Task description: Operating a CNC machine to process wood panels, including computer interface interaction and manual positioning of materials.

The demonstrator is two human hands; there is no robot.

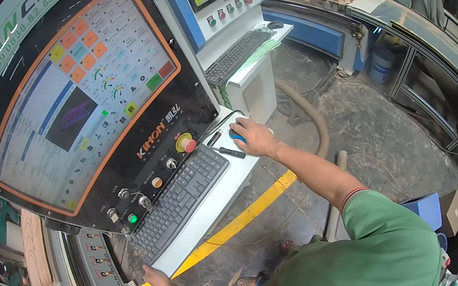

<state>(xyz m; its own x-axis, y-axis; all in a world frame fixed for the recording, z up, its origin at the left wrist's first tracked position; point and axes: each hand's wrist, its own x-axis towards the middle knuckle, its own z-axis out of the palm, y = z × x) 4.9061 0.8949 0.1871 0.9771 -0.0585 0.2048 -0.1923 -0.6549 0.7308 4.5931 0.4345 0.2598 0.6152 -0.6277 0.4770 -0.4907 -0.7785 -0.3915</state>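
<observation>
The mouse sits under the draped fingers of the right hand, off the right end of the keyboard, whose left end neighbours the left hand at the table, grip unclear.

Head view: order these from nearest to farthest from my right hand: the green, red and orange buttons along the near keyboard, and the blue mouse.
From the right hand:
1. Blue mouse, under the hand.
2. Red button, to its left.
3. Orange button, farther left.
4. Green button, leftmost.
</observation>
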